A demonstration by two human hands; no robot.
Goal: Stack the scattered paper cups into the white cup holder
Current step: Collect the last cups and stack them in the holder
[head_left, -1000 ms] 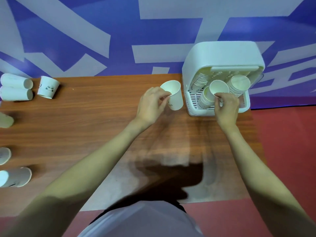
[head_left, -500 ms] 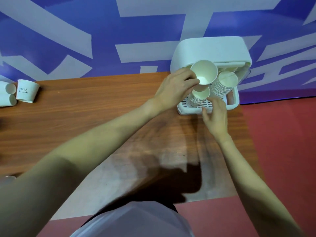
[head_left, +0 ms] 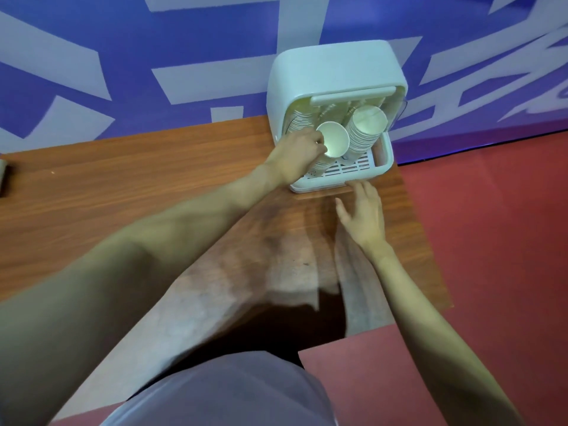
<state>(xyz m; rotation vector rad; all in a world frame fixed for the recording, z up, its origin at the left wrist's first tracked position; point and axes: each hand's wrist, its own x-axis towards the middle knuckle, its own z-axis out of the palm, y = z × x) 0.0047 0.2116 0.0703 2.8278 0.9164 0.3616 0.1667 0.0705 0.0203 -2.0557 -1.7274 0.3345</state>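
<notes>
The white cup holder [head_left: 335,66] stands at the far right end of the wooden table [head_left: 138,186], its front open toward me. Inside lean stacks of white paper cups; the right stack [head_left: 367,127] reaches highest. My left hand [head_left: 296,156] grips the rim side of a white paper cup [head_left: 333,139] that sits on top of the middle stack, mouth facing me. My right hand [head_left: 364,215] lies open on the table just in front of the holder's slotted base, fingertips at its front edge, holding nothing.
A blue wall with pale shapes rises right behind the table and the holder. The table's right edge runs close beside the holder, with red floor [head_left: 491,241] beyond. A dark object [head_left: 3,176] sits at the left edge of view.
My left hand carried the cup from the table beside the holder up over it and down onto the middle stack. My right hand let go of the stack and dropped to the table.
</notes>
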